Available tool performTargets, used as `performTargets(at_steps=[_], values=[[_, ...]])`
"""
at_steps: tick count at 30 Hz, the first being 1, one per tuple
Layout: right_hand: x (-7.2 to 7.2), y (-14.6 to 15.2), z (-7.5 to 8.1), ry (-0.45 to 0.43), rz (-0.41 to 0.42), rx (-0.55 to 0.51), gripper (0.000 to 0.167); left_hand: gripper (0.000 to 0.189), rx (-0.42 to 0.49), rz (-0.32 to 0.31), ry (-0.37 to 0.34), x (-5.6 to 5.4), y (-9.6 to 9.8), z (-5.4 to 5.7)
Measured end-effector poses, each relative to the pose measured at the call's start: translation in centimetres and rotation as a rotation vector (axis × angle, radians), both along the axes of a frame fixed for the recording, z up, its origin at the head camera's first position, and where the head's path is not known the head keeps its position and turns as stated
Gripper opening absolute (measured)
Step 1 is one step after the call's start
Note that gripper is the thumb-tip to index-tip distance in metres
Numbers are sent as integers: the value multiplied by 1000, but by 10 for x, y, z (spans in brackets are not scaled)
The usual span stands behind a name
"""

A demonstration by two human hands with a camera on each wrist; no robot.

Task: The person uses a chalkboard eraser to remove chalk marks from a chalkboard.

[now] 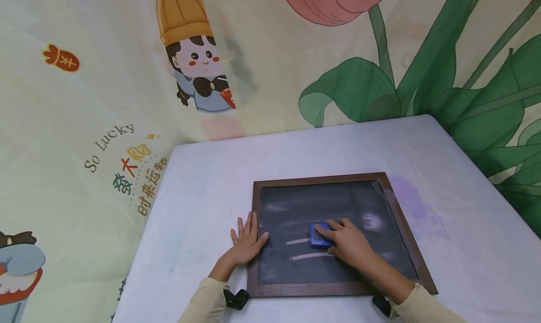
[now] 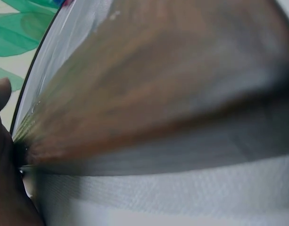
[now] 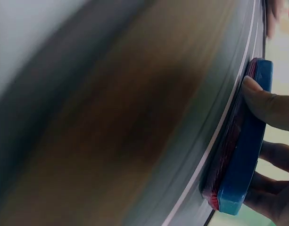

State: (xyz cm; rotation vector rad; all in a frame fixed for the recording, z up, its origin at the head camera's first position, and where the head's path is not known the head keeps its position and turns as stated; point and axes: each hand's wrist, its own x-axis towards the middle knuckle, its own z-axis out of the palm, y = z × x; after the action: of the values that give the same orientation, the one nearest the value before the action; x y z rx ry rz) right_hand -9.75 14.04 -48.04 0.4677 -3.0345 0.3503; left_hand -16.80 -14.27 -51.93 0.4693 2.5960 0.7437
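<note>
A blackboard (image 1: pixel 287 210) in a dark brown wooden frame lies flat, with two short white chalk lines (image 1: pixel 310 256) and pale smears on it. My right hand (image 1: pixel 352 245) grips a blue eraser (image 1: pixel 320 236) and presses it to the board across the upper chalk line. In the right wrist view, the eraser (image 3: pixel 245 150) has a dark red felt underside against the board, and the thumb (image 3: pixel 267 103) lies along its near side. With fingers spread, my left hand (image 1: pixel 245 243) rests on the left edge of the frame. The left wrist view shows only part of that hand (image 2: pixel 7 169).
A white cloth covers the table (image 1: pixel 211 187), with a purple stain (image 1: pixel 410 196) right of the board. Behind hangs a printed backdrop (image 1: pixel 262 79) with leaves and a cartoon figure. Black wrist cameras (image 1: pixel 236 298) sit close to the board's lower edge.
</note>
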Motion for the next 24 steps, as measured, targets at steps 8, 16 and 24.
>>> performTargets(at_steps=[8,16,24], values=[[-16,-64,-3,28,132,52,58,76,38,27,-16,5,3,-7],[-23,-92,1,27,155,92,56,76,16,22,-13,2,6,-8],[-25,-108,-1,108,183,126,53,69,-3,34,1,0,4,-3]])
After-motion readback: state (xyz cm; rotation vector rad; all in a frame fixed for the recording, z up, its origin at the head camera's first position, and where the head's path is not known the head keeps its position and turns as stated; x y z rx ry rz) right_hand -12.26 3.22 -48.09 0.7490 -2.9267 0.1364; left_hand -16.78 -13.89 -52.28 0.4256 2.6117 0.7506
